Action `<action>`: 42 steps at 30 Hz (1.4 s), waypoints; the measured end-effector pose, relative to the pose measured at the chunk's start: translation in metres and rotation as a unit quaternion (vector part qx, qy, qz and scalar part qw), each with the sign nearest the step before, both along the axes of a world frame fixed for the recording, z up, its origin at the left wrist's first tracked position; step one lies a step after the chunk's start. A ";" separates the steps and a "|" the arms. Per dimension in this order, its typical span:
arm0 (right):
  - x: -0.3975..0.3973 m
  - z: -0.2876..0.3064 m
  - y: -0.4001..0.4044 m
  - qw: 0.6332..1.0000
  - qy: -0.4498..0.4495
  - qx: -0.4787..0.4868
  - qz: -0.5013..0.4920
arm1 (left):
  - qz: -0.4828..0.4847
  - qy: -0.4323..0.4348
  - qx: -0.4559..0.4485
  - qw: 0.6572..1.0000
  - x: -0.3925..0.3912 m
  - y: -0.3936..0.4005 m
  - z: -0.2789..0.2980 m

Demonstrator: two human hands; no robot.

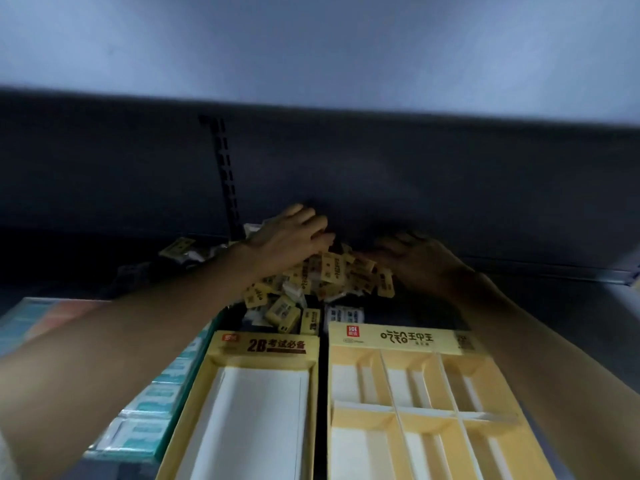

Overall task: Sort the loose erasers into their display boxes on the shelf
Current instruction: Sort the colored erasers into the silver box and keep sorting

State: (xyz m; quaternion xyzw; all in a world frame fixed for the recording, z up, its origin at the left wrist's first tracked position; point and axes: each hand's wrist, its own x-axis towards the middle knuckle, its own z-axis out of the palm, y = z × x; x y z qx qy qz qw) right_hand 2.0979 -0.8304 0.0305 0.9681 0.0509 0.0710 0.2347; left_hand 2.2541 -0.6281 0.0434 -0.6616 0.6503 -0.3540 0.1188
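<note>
Heap of small yellow-wrapped rectangular erasers (325, 275) lies between both hands; left fingers (317, 225) spread flat on top, right fingers (388, 245) indistinct.

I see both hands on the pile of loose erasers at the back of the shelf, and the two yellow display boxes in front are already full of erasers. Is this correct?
Not quite. The head view shows both the 2B box and the divided box empty, with bare compartments. The rest holds: the left hand and right hand are on the pile of loose erasers at the back.
</note>
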 end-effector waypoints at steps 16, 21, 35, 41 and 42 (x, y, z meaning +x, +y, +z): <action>0.022 0.007 0.008 0.994 0.099 0.043 -0.032 | 0.049 0.163 -0.133 0.976 -0.007 0.055 -0.003; 0.020 0.013 0.015 0.977 -0.002 0.210 -0.027 | 0.019 0.248 -0.163 0.955 -0.012 0.059 -0.002; 0.016 0.041 0.149 0.906 -0.184 0.382 0.010 | 0.032 0.545 -0.411 0.730 -0.034 0.145 -0.002; 0.017 0.036 0.220 0.869 -0.214 0.435 -0.105 | 0.052 0.685 -0.412 0.598 -0.030 0.202 -0.011; 0.020 0.033 0.231 0.862 -0.225 0.438 -0.119 | 0.057 0.690 -0.411 0.593 -0.027 0.211 -0.012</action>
